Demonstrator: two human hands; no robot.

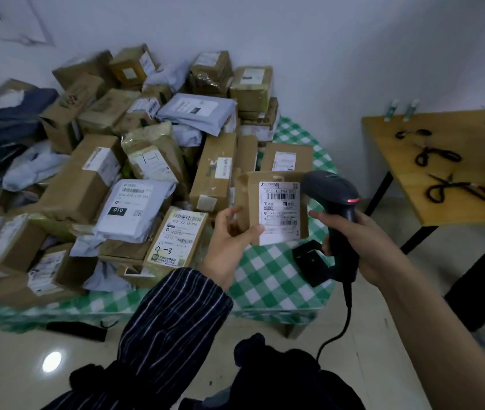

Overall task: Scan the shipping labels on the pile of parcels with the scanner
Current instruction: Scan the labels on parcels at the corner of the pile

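Holding a small box [273,207] label-up, left hand [232,241] grips its lower left; right hand [356,247] wraps scanner [336,208] handle, head just beside label [279,211], above pile [111,179].

your left hand [229,232] grips a small parcel [276,202] of matt brown cardboard; its shipping label [279,211] is smooth white paper. your right hand [362,247] holds the scanner [336,208], dark plastic with a slight sheen. the pile of parcels [111,173] mixes matt cardboard boxes, some wrapped in glossy tape, with smooth grey plastic mailers. the tablecloth [267,282] is green-and-white checked cloth. the side table [442,161] shows a smooth wood top. the floor [22,371] is glossy tile. your left sleeve [173,327] is striped woven cloth.
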